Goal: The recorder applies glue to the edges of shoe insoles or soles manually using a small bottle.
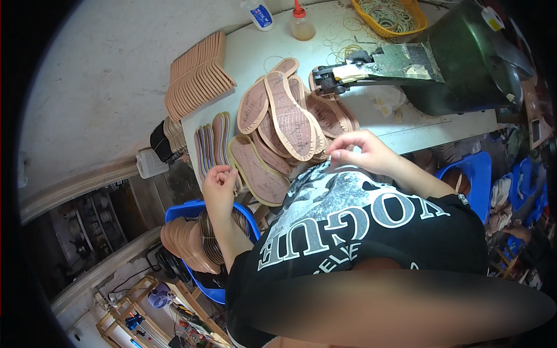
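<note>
My left hand (219,181) is closed with its fingers curled together, beside a brown insole (255,174) with a yellow-green edge. Whatever its fingertips pinch, if anything, is too small to make out. Near the table's front edge, close to my shirt, my right hand (358,148) has thumb and forefinger pressed together; I cannot see what lies between them. Between and beyond the hands lies a heap of brown insoles (288,119) with pale, notched rims and handwriting on them. A row of insoles with striped edges (213,139) stands just beyond my left hand.
A bundled row of tan insoles (200,75) leans at the far left. The green sewing machine (464,64) reaches over the table from the right. Behind stand a red-tipped bottle (302,26), a white bottle (257,14) and a yellow basket (394,29) of bands. A blue bin (252,223) sits below left.
</note>
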Available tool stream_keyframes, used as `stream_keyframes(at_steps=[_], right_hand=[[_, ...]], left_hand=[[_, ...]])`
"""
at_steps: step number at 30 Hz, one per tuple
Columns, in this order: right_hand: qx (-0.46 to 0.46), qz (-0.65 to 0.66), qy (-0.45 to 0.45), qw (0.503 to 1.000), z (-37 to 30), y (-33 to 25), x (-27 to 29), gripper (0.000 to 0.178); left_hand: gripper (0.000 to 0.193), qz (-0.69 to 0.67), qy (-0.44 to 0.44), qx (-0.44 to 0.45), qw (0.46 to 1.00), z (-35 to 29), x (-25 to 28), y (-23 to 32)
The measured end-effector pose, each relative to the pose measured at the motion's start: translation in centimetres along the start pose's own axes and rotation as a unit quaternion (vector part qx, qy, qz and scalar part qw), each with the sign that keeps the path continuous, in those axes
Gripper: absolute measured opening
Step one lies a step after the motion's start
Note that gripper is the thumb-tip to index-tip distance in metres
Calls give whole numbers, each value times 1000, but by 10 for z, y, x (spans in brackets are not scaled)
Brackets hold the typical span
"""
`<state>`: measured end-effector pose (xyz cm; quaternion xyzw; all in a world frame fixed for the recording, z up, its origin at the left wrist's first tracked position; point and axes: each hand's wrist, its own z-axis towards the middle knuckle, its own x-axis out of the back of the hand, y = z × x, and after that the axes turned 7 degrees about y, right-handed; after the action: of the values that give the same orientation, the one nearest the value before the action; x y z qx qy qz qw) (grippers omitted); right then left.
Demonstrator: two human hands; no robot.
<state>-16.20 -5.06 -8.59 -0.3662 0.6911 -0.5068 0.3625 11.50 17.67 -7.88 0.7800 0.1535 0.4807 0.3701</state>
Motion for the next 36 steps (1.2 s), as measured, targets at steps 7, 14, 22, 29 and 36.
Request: stream_keyframes(at_steps=[7,14,22,29,36], right_hand=[[46,20,12,999,8,-13,0,16],[38,26,-15,999,0,10,-6,17],[82,1,-45,996,10,-2,-4,18],[84,29,-3,996,3,12,-5,14],[75,6,-38,996,3,12,-15,18]], left_hand=[[55,383,-56,-107,916,-19,-39,-22],[64,120,-21,-83,989,-28,-46,-70],[26,144,-61,-173,972,-3,21,-36],[58,201,-33,-195,959,-30,-59,-95],[65,-4,-72,-128,989,16,-80,-175]])
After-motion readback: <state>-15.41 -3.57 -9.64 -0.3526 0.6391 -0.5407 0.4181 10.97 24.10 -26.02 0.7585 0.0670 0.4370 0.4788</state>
